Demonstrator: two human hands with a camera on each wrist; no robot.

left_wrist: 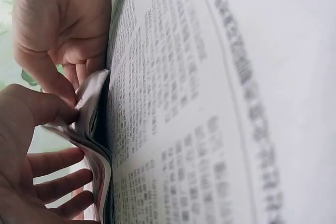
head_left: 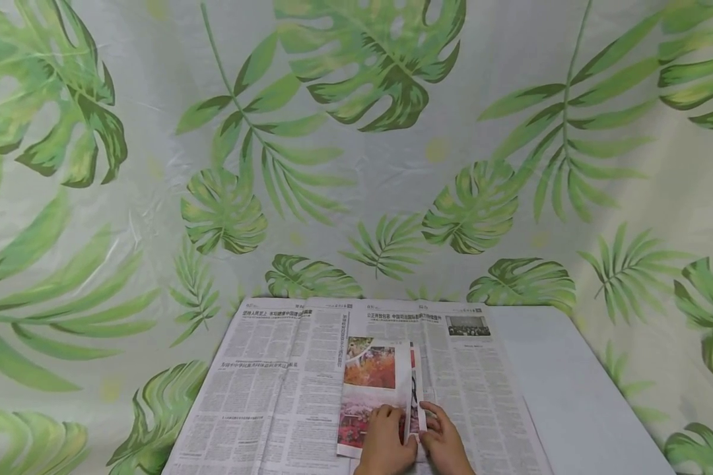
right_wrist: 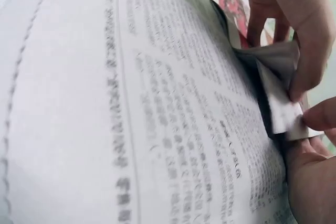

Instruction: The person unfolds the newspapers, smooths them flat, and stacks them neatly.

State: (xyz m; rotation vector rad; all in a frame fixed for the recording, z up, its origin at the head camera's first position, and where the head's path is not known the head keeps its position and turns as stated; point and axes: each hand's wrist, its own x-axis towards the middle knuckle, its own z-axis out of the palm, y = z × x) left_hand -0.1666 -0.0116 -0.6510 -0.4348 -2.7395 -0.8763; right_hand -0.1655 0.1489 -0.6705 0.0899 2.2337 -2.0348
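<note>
A folded sheet of paper printed with flower photos point(head_left: 370, 369) lies upright on the spread newspaper, with a narrow folded strip along its right side. My left hand point(head_left: 385, 441) is over its lower part, fingers on the picture side. In the left wrist view the left thumb point(left_wrist: 60, 109) pushes at the raised fold while the other fingers rest on the paper. My right hand point(head_left: 444, 441) pinches the strip's lower end from the right. The right wrist view shows the lifted flap point(right_wrist: 281, 100) between both hands, its near corner at the right thumb point(right_wrist: 320, 115).
Spread newspaper pages point(head_left: 243, 396) cover most of the white table point(head_left: 582, 396), whose bare surface shows on the right. Behind and around it hangs a pale sheet with green leaf prints point(head_left: 380, 165).
</note>
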